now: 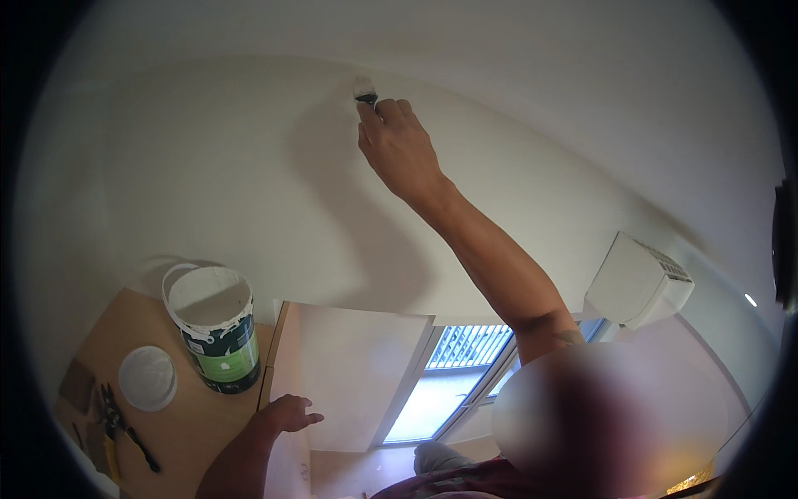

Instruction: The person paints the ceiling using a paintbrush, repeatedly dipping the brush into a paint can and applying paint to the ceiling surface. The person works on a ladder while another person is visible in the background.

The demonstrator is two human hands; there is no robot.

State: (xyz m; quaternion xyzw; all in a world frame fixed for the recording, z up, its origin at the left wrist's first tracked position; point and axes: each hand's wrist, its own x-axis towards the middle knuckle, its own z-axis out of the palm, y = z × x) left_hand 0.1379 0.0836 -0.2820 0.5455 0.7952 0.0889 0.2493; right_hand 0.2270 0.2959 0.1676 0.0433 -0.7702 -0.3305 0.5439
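Observation:
High up, my right hand [399, 141] grips a paintbrush [365, 90] by its handle. The brush's pale bristles point upward and meet the off-white wall [216, 158] close to where it joins the ceiling [465, 41]. Lower down, my left hand [291, 413] is beside the edge of a brown board-like surface [199, 407], thumb and a finger apart, with nothing visible in it. On that surface stands a green and dark paint bucket [224, 358], lidless, its rim streaked with white paint.
Left of the bucket are a round white lid or dish [148, 378] and a plier-like tool [112, 420] with yellow and black handles. A white air conditioner [638, 283] juts from the wall at right. Far below is a glass door [449, 374].

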